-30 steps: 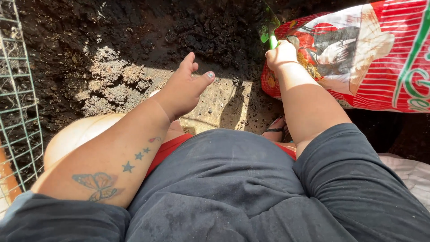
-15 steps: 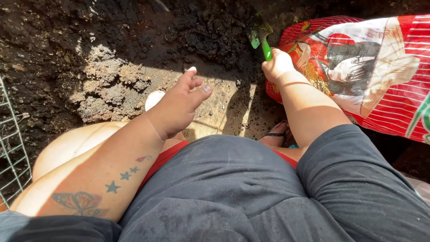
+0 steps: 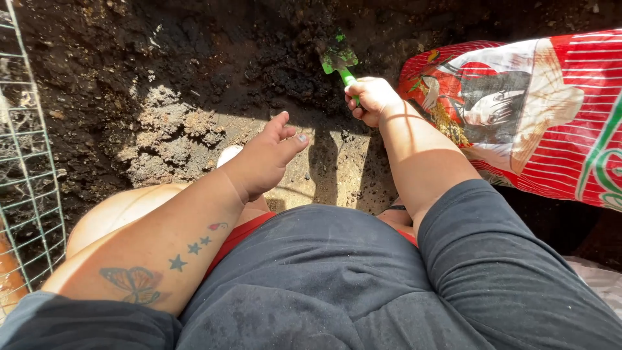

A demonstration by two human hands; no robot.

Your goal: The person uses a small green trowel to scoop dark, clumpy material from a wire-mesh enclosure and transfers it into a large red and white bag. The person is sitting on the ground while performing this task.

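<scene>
- since the frame a second before, the right hand (image 3: 370, 100) had pushed further out from the red bag into the dark soil, so the whole green blade of the trowel (image 3: 338, 59) showed where only a sliver of green did earlier; the left hand had barely shifted.
- at the far left stood a wire mesh panel (image 3: 32, 168), its lower edge sunk in loose dirt.
- next to it lay a sunlit heap of dry soil clods (image 3: 172, 133), paler than the damp black earth behind.
- the left hand (image 3: 265, 159) hovered over the lit ground, fingers loosely spread and holding nothing, thumb lifted, just above a knee.
- a tattooed forearm led back from it to dark grey shorts (image 3: 337, 285) filling the lower view.
- right of centre, the trowel's blade was tipped down into the dark soil, smeared with dirt, well apart from the clods.
- the right hand was closed tight round the trowel's green handle, knuckles up, wrist nearly straight.
- to my eye the dig would have gone best with the blade kept steep, pressed in with body weight, and the soil levered towards the body rather than flicked.
- the free hand looked well placed to steady the crouch or clear loosened lumps.
- at the far right lay the red and white printed bag (image 3: 538, 116), close beside the working wrist; keeping the elbow in would have avoided snagging it.
</scene>
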